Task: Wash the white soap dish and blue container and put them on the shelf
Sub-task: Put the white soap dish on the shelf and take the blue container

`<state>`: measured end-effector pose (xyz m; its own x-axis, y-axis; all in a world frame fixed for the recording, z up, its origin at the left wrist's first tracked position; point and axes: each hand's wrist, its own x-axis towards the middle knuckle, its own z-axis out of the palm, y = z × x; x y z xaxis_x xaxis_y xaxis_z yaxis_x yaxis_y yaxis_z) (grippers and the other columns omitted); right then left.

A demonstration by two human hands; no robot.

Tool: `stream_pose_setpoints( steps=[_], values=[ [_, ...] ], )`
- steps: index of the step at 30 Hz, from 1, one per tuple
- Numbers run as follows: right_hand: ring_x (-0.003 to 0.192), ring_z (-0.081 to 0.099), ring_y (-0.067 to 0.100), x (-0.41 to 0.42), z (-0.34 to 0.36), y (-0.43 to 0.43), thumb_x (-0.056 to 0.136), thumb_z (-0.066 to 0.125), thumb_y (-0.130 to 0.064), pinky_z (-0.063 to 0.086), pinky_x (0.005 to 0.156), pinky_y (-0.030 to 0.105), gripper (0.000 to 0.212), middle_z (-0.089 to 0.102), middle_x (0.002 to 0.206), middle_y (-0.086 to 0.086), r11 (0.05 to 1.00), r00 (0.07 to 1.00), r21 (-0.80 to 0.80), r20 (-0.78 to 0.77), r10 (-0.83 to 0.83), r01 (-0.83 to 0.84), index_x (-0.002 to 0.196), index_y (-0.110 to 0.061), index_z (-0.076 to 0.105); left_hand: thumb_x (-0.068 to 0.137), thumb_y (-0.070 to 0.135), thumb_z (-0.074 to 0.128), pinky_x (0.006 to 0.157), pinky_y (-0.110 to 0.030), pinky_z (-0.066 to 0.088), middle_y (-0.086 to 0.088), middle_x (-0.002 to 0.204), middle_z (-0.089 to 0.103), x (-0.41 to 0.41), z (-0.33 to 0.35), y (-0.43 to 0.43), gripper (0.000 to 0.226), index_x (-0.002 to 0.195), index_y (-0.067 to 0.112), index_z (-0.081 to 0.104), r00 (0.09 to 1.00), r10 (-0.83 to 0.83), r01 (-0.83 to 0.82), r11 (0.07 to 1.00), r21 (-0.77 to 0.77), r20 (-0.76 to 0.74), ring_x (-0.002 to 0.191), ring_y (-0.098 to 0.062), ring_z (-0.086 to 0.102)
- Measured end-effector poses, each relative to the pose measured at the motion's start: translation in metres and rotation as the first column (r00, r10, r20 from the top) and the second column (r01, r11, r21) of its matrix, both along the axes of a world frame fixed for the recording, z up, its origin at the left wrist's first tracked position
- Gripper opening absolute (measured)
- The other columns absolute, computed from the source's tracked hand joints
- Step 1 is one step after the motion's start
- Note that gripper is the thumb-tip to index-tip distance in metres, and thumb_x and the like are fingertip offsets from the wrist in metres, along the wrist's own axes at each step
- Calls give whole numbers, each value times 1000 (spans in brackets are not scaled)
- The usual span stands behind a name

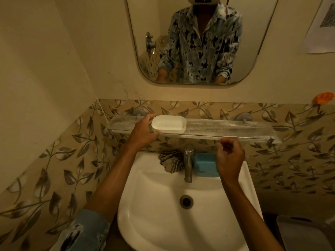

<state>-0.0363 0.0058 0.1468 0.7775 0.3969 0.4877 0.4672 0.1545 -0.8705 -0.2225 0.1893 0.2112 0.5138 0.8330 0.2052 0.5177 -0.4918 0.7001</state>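
Mirror point(199, 42) on the wall above, reflecting a person in a patterned shirt. White sink point(145, 205) below, basin bare round the drain point(186, 201). Glass shelf point(226, 128) runs between the two, fixed to the leaf-patterned tiles (surface looks streaked).

Left hand point(143, 132) grasps the left end of the white soap dish point(168, 124), thumb at the front edge, fingers behind. The dish sits upright on the left part of the shelf.

Right hand point(229, 158) is clenched loosely in the air in front of the shelf edge, with nothing in it.

Blue container point(205, 164) rests on the sink's back ledge, just right of the tap point(188, 162), partly hidden by the right hand. Striped cloth point(172, 161) lies bunched left of the tap.
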Motion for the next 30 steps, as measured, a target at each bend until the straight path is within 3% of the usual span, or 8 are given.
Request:
stream_pose_setpoints(
  steps=[3, 6, 9, 11, 15, 20, 24, 30],
  values=[
    [82, 59, 13, 14, -31, -16, 84, 61, 6, 49, 71, 13, 15, 61, 87, -2, 998, 999, -63, -52, -15, 12, 93, -6, 60, 78, 17, 72, 100, -33, 44, -5, 139, 49, -3, 1, -2, 68, 138, 18, 41, 1000, 11, -11, 1000, 16, 11, 128, -18, 46],
    [86, 63, 26, 38, -71, -24, 83, 62, 4, 48, 65, 16, 12, 64, 90, 8, 957, 996, -288, -90, 12, -37, 93, -1, 62, 79, 15, 70, 105, -27, 37, 0, 143, 44, -9, -3, -19, 65, 138, 19, 41, 989, 52, -71, 989, 134, 136, 130, -13, 40],
    [97, 61, 31, 59, -103, -29, 79, 70, -3, 46, 73, 29, 23, 65, 101, 15, 822, 994, -559, -76, 80, -109, 100, -3, 62, 82, 7, 64, 103, -10, 33, -3, 142, 45, -17, -36, -48, 52, 131, 13, 47, 918, 160, -273, 919, 284, 363, 128, -10, 42],
    [106, 58, 32, 66, -112, -29, 76, 74, -6, 42, 82, 29, 36, 63, 113, 19, 723, 989, -679, -26, 146, -125, 110, -2, 61, 82, 2, 58, 102, -20, 40, -13, 129, 54, -22, -74, -62, 37, 118, 6, 55, 890, 214, -355, 879, 318, 403, 121, -20, 50],
    [124, 48, 36, 71, -125, -20, 73, 78, -15, 43, 98, 40, 59, 51, 137, 18, 562, 950, -818, 62, 306, -128, 127, -7, 55, 73, 4, 54, 96, -46, 46, -11, 113, 59, -23, -156, -71, 36, 108, 8, 58, 969, 200, -215, 972, 98, 145, 109, -29, 54],
    [134, 40, 35, 74, -137, -10, 75, 78, -14, 31, 111, 53, 58, 48, 141, 17, 520, 884, -852, 199, 422, -57, 129, -12, 56, 73, 4, 63, 94, -47, 44, -16, 121, 55, 4, -198, -54, 49, 121, 4, 53, 962, 19, -38, 997, -63, -272, 113, -35, 51],
    [135, 39, 36, 73, -134, -17, 80, 69, -4, 20, 116, 53, 42, 51, 138, 19, 543, 879, -839, 232, 416, -35, 122, -7, 62, 75, 6, 67, 105, -44, 34, -19, 139, 43, 42, -194, -30, 68, 137, 4, 39, 906, -48, 24, 998, -61, -421, 128, -37, 39],
    [117, 56, 29, 67, -135, -62, 89, 61, -21, 28, 111, 45, 19, 65, 117, 13, 615, 915, -778, 147, 377, -128, 102, -9, 66, 53, 60, 75, 100, -47, 43, -2, 136, 51, 73, -210, 18, 94, 135, 31, 38, 820, -106, 112, 993, -23, -562, 125, -29, 47]
  ],
)
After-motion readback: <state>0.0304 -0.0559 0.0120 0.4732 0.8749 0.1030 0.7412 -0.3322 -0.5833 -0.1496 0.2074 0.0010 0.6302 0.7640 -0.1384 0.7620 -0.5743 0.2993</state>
